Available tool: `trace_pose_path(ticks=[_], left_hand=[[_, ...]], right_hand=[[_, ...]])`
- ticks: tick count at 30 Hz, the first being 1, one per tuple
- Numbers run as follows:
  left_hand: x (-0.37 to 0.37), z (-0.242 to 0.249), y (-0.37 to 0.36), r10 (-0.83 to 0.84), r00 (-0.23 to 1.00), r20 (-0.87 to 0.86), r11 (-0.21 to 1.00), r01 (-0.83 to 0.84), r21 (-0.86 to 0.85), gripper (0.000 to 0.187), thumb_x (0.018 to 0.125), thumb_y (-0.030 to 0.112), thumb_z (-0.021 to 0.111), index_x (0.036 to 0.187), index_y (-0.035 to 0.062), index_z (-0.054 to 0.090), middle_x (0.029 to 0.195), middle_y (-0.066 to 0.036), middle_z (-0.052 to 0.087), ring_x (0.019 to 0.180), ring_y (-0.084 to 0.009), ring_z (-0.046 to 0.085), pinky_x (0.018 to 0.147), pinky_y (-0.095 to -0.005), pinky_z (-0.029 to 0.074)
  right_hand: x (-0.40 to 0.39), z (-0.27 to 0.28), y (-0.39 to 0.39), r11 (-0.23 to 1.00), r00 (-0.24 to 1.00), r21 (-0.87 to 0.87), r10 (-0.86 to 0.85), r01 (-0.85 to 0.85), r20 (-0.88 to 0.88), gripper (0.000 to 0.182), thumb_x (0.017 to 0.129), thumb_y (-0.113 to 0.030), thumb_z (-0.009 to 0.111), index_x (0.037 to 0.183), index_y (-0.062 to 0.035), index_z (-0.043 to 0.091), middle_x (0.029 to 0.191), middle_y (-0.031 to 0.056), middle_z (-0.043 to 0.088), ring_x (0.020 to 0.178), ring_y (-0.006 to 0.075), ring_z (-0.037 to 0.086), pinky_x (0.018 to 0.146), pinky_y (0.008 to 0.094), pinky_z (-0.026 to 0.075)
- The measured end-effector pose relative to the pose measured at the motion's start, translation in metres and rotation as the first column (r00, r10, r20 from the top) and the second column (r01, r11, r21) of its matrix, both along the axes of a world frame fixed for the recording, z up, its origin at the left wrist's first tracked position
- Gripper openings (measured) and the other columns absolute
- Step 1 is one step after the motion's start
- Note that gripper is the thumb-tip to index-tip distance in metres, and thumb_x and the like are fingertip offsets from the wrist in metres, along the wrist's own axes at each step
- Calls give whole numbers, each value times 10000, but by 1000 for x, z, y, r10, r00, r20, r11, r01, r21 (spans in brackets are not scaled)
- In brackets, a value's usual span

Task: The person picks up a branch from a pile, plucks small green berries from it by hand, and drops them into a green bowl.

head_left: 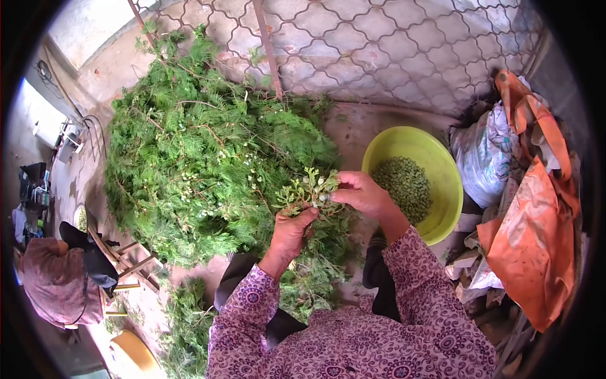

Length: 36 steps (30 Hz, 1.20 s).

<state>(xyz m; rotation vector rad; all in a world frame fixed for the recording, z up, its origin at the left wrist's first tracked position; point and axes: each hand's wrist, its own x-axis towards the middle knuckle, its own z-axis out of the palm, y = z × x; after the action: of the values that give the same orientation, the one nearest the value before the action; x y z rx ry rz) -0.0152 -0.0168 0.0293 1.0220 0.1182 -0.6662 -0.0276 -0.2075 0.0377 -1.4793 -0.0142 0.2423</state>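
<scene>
Head view: left hand (287, 237) and right hand (367, 194) at 1 leafy sprig (309, 184)
The left grasps its base, the right pinches its side; it is held above the green branch heap (189, 158), left of the yellow basin (449, 205) of small green pieces (404, 188).

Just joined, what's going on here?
A person's left hand grips a leafy sprig with small pale cones; the right hand is at its side, though whether it pinches a cone is too small to tell. A big heap of green branches lies ahead. The yellow-green basin at right holds many small green pieces. Another person is at the picture's left.
</scene>
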Motion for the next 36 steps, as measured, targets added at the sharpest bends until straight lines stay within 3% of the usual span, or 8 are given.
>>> trace_pose_path(ticks=[8,12,14,16,17,30,34,36], left_hand=[[2,-5,16,68,997,39,998,-68,4,69,749,28,645,803,61,620,734,-4,612,624,-73,544,508,-210,411],[0,-3,17,126,990,59,992,-127,19,74,743,25,652,801,57,621,727,-4,611,609,-72,542,514,-210,424],[1,-4,21,121,989,86,992,-123,16,81,739,32,659,803,61,618,726,-6,613,601,-70,541,483,-214,410],[4,-4,27,122,987,105,992,-125,17,88,735,39,665,804,65,616,724,-8,615,593,-68,540,452,-218,397],[5,-2,31,103,993,64,995,-103,3,96,729,47,673,801,67,613,724,-11,617,586,-69,540,435,-217,383],[8,6,30,66,998,-2,998,-66,-6,128,709,86,697,793,87,600,700,-7,606,544,-76,516,397,-203,328],[8,3,30,46,999,6,999,-46,-1,125,714,91,693,801,85,603,702,-3,601,535,-74,505,394,-205,322],[8,2,30,12,1000,14,1000,-12,4,129,717,93,693,813,84,607,717,-5,603,539,-74,504,391,-210,320]], right_hand=[[1,-11,30,937,970,-301,-110,174,218,109,715,-20,588,817,-18,550,699,-6,547,644,56,500,552,214,411],[7,-7,35,865,860,-174,-406,471,310,104,727,-14,574,828,-26,552,723,-15,550,654,46,499,573,193,409],[15,0,13,878,879,-100,-451,468,156,50,761,-37,544,810,-44,549,731,2,564,651,66,531,555,206,432],[17,2,3,737,922,557,-339,383,-187,38,791,-47,509,805,-60,542,748,28,578,635,103,565,529,237,464],[16,-2,0,749,967,613,-173,252,-187,60,799,-33,487,816,-65,535,763,51,583,614,130,582,497,262,483],[9,-9,27,901,929,432,197,-45,-313,169,844,-245,549,875,-81,526,662,-25,496,552,100,535,453,200,398],[9,-8,24,964,929,216,217,-155,-301,195,831,-153,542,991,-40,531,750,15,535,571,106,510,456,198,351],[8,-10,23,935,940,327,225,-135,-257,211,822,-140,547,1001,-32,522,751,19,540,577,105,513,464,195,351]])
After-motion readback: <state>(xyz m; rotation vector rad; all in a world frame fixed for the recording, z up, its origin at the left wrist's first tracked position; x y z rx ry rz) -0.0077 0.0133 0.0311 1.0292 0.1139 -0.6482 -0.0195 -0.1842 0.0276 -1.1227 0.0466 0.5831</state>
